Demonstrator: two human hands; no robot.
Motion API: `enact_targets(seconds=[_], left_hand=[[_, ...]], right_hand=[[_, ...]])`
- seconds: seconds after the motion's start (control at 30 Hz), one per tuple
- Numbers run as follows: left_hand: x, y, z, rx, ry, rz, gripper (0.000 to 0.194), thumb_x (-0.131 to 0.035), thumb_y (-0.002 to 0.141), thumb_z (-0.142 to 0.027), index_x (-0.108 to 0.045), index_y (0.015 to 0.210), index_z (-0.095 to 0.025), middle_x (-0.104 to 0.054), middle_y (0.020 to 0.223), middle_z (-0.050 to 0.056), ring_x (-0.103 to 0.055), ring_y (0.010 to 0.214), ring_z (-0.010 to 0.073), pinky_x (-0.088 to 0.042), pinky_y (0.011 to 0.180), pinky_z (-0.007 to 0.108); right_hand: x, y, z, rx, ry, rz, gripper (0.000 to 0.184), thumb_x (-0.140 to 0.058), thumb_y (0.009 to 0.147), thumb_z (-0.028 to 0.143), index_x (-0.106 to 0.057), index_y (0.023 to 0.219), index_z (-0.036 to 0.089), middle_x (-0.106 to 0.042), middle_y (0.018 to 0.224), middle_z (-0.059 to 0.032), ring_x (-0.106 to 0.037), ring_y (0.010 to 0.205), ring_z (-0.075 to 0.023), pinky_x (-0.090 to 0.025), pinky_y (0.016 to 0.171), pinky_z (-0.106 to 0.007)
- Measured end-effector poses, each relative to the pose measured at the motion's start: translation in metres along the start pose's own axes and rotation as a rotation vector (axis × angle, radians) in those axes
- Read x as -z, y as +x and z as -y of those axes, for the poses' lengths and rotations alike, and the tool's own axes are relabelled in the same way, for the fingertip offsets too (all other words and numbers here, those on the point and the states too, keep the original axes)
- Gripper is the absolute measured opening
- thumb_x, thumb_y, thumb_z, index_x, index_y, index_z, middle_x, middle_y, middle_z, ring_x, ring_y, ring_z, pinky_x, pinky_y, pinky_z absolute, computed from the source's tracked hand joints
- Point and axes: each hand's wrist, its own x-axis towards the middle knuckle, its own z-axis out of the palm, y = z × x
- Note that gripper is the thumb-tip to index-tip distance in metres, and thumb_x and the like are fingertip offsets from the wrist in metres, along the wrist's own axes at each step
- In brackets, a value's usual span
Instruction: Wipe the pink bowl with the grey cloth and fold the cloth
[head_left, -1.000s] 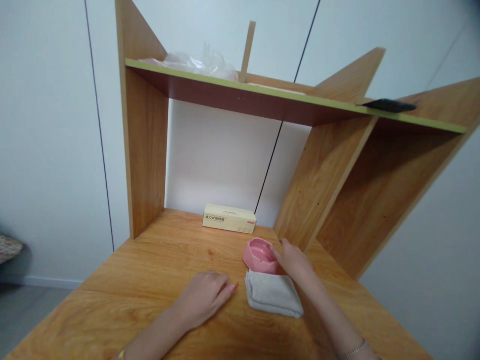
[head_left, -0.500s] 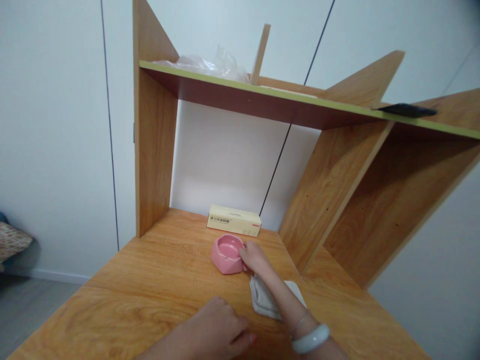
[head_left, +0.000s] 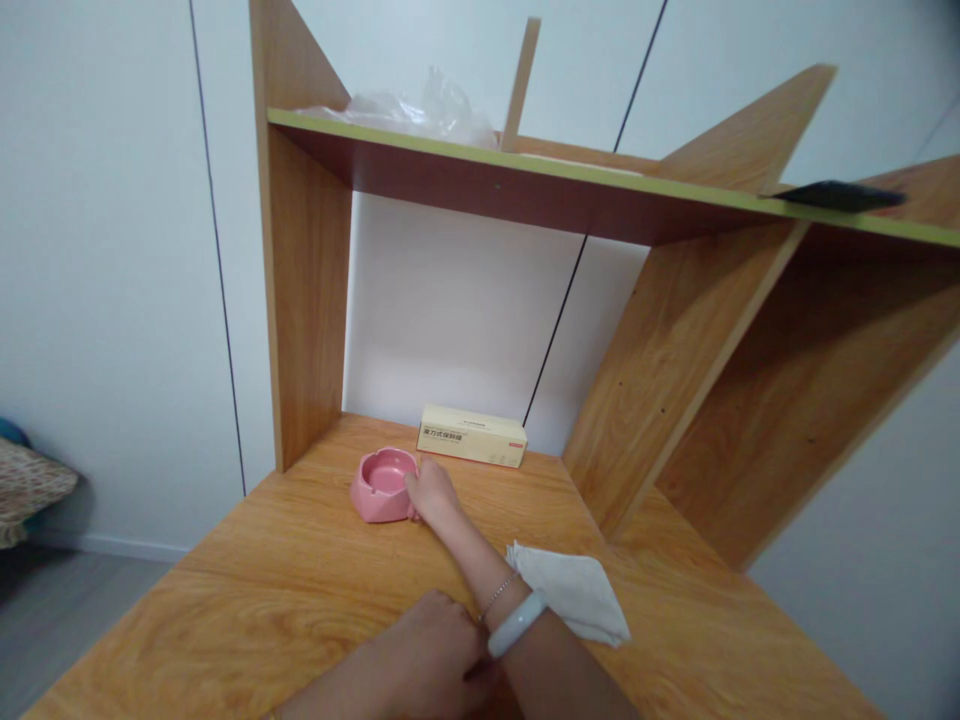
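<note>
The pink faceted ashtray [head_left: 381,504], notched along its rim, sits on the wooden desk toward the back left. My right hand [head_left: 433,490] grips its right side, thumb at the rim and fingers down the outer wall. At the bottom middle is my left hand [head_left: 439,645], curled on the desk with its knuckles up; no object shows in it. My right forearm crosses beside it and hides part of its thumb side. A folded light grey cloth [head_left: 574,590] lies on the desk to the right of my right forearm.
Behind the ashtray a long cream box [head_left: 471,437] stands against the wall. Wooden side panels [head_left: 311,300] bound the desk. Overhead runs a shelf [head_left: 450,155] bearing a clear plastic bag [head_left: 431,115] and a dark flat object [head_left: 840,195].
My right hand has moved left with the ashtray, away from in front of the box's middle. More of the cloth shows now. My left hand stays nearly in place.
</note>
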Motion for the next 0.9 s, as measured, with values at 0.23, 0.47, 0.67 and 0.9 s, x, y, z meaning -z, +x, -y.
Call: enact_targets(seconds=[0.23,0.47,0.67,0.9], left_hand=[[0.002,0.001,-0.005,-0.035,0.138,0.007,0.025,-0.044,0.081,-0.026,-0.065,0.069,-0.018,-0.067,0.064,0.004,-0.061,0.054,0.0186,-0.042,0.051,0.025],[-0.005,0.000,-0.009,-0.013,0.131,0.007,0.026,-0.045,0.081,-0.028,-0.066,0.068,-0.020,-0.067,0.062,0.002,-0.059,0.051,0.0159,-0.041,0.048,0.023],[-0.004,0.002,-0.009,-0.022,0.141,0.020,0.026,-0.046,0.081,-0.029,-0.065,0.066,-0.019,-0.066,0.061,0.003,-0.060,0.053,0.0169,-0.043,0.049,0.023],[-0.005,0.001,-0.009,-0.074,0.015,0.001,0.017,-0.049,0.082,-0.026,-0.063,0.088,-0.019,-0.065,0.086,0.003,-0.059,0.075,0.0179,-0.048,0.067,0.027]], right_hand=[[0.048,-0.055,-0.025,0.117,-0.170,-0.050,0.021,-0.040,0.085,0.028,-0.053,0.096,0.017,-0.065,0.082,-0.0077,-0.060,0.081,-0.0204,-0.039,0.067,-0.027],[0.074,-0.120,-0.076,0.111,-0.535,0.088,0.027,-0.056,0.069,0.020,-0.055,0.095,0.015,-0.061,0.097,-0.0111,-0.055,0.091,-0.0245,-0.039,0.074,-0.031],[0.053,-0.125,-0.086,0.034,-0.816,0.145,0.048,-0.037,0.069,-0.006,-0.052,0.111,0.012,-0.059,0.105,-0.0169,-0.054,0.098,-0.0280,-0.041,0.077,-0.038],[0.033,-0.094,-0.033,0.240,-0.621,0.054,0.042,-0.046,0.064,-0.001,-0.051,0.104,0.012,-0.060,0.097,-0.0137,-0.059,0.086,-0.0239,-0.044,0.072,-0.032]])
